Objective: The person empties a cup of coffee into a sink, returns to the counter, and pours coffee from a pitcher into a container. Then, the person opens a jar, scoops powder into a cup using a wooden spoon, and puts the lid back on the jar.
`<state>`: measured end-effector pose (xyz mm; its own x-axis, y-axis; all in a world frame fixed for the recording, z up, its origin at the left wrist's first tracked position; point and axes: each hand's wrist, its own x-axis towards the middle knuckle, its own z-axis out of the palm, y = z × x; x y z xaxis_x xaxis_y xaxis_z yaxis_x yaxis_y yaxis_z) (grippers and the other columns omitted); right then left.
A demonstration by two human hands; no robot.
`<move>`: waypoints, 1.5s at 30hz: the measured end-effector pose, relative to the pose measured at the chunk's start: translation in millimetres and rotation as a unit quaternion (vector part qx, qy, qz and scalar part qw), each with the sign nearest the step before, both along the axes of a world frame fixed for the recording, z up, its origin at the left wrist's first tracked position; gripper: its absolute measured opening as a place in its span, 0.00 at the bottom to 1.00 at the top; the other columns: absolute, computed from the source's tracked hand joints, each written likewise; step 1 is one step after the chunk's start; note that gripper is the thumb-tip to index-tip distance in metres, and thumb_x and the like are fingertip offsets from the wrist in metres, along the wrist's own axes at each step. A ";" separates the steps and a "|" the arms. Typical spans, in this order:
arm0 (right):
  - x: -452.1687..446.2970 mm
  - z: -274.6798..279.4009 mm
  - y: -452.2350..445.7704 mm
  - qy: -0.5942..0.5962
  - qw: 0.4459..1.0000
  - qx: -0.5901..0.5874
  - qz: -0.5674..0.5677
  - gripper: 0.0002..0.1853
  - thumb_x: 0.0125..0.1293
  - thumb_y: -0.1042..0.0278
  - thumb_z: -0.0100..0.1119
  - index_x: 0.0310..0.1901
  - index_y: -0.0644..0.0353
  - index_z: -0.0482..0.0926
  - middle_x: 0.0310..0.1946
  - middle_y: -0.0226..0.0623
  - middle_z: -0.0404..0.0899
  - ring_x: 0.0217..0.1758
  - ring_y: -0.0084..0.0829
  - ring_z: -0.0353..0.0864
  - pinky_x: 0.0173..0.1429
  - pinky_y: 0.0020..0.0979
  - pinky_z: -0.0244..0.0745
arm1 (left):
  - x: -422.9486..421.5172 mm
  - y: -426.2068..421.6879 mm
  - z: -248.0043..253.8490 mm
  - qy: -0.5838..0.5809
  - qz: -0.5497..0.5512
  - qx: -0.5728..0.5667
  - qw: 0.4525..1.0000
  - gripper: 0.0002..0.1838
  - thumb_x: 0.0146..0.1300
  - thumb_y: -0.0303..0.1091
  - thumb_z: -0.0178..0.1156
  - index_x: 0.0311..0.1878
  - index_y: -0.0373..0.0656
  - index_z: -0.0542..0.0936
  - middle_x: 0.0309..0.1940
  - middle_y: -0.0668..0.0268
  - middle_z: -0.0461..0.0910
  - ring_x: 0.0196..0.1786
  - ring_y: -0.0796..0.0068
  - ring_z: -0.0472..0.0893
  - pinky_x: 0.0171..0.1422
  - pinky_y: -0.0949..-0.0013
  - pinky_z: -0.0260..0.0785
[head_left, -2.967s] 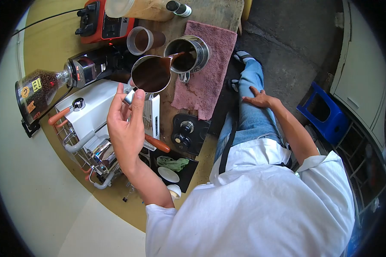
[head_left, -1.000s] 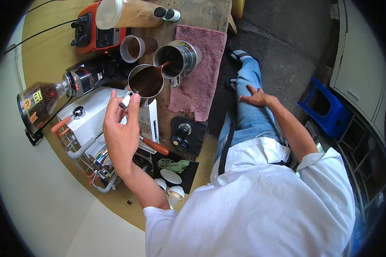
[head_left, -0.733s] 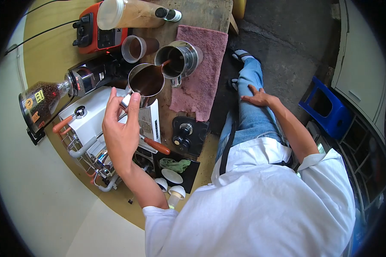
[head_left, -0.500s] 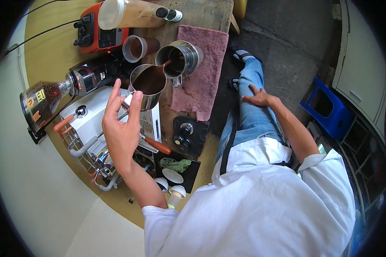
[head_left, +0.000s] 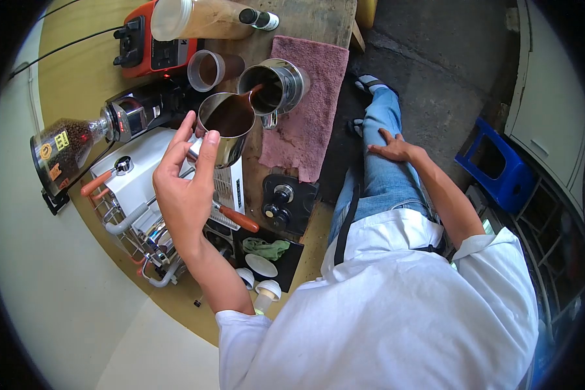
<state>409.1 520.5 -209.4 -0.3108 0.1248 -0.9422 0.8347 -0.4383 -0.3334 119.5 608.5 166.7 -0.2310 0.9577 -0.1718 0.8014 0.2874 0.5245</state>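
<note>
My left hand is closed on the handle of a metal pitcher of dark brown liquid. The pitcher tips to the right, and a brown stream runs from its spout into a second metal pitcher. That one rests on a pink towel, its handle toward me. Fingers spread, my right hand lies flat on my jeans near the knee and holds nothing. A clear plastic cup of brown content is just beyond the two pitchers.
An espresso machine and a coffee grinder with a bean hopper are on the left. At the back are a red appliance base and a large plastic container. A tamper sits nearer me. A blue stool stands right.
The held pitcher tilts slightly further, and the brown stream at its spout looks a little wider. My right hand stays on my leg.
</note>
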 end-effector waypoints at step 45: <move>1.8 2.7 -1.5 -0.002 1.000 0.018 0.004 0.57 0.56 0.15 0.45 0.81 0.36 0.40 0.79 0.61 0.40 0.81 0.62 0.45 0.79 0.62 0.47 | 14.3 5.6 -6.0 -0.025 -0.037 0.057 0.997 0.13 0.62 0.32 0.71 0.28 0.33 0.81 0.57 0.59 0.80 0.45 0.82 0.79 0.36 0.79 0.65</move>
